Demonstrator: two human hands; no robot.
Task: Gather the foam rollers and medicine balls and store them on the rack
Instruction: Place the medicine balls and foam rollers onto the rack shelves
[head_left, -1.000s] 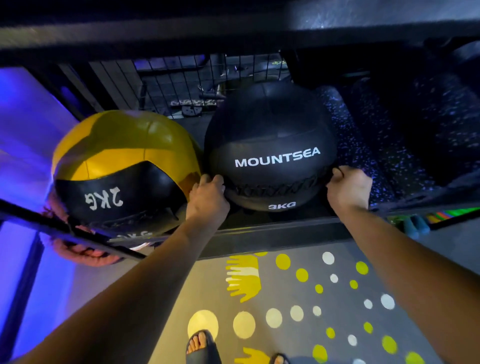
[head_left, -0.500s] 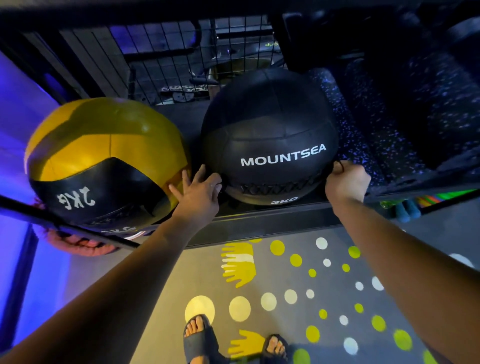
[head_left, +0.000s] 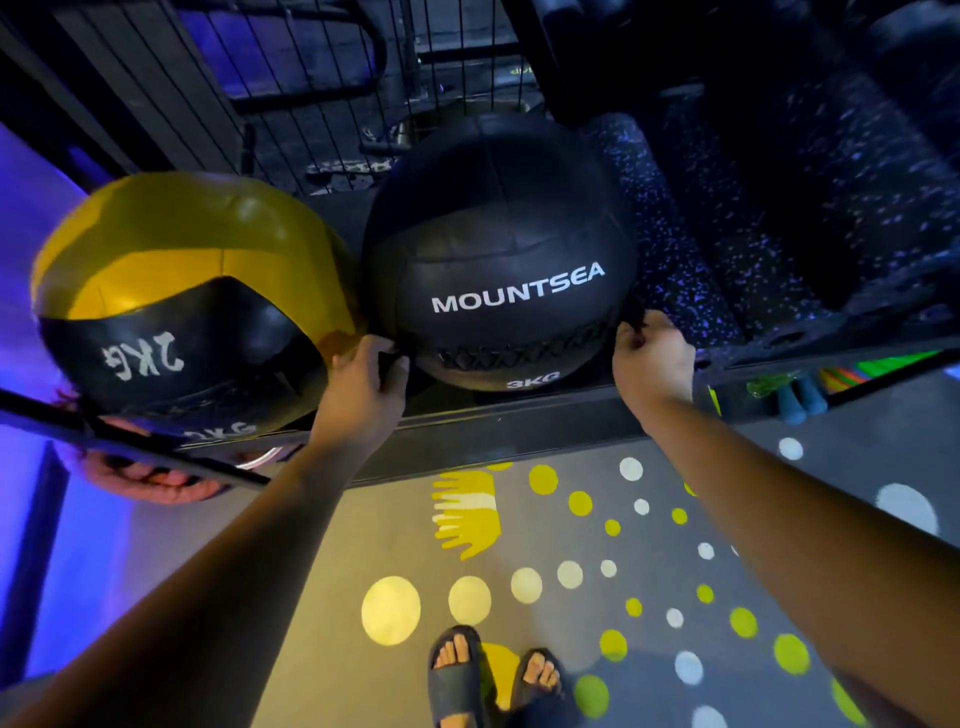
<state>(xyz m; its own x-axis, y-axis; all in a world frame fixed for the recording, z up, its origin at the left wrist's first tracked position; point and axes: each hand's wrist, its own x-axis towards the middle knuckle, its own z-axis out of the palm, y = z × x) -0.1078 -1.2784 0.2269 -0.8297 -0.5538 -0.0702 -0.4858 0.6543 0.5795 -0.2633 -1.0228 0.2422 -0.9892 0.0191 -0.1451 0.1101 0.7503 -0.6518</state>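
Head view: I see the black medicine ball (head_left: 498, 249) seated on the rack shelf (head_left: 519, 413).
My left hand (head_left: 363, 387) and right hand (head_left: 652, 361) each pinch its side straps; it sits between the yellow 2KG ball (head_left: 182, 291) and the speckled foam rollers (head_left: 670, 249).

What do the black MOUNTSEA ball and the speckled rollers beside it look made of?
Black MOUNTSEA ball: probably leather or leatherette, soft sheen, going by panel seams and lacing. Speckled rollers: seemingly dense black foam, matte, flecked blue.
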